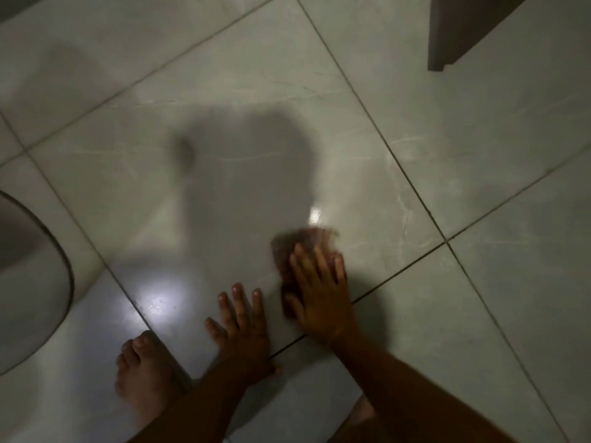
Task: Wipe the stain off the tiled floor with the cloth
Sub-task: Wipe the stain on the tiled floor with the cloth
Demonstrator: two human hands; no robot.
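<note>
My right hand (319, 292) presses flat on a reddish-brown cloth (300, 244) against the pale tiled floor (479, 155); the cloth is blurred and pokes out beyond my fingertips and thumb. My left hand (243, 327) rests on the floor just left of it, palm down with fingers spread, holding nothing. A dim dark smudge (185, 155) shows on the same tile farther ahead, inside my shadow. I cannot tell whether a stain lies under the cloth.
My bare left foot (144, 375) stands on the tiles at the lower left. A rounded grey object (32, 276) fills the left edge. A dark furniture panel (463, 27) reaches the floor at the top right. Dark grout lines cross diagonally.
</note>
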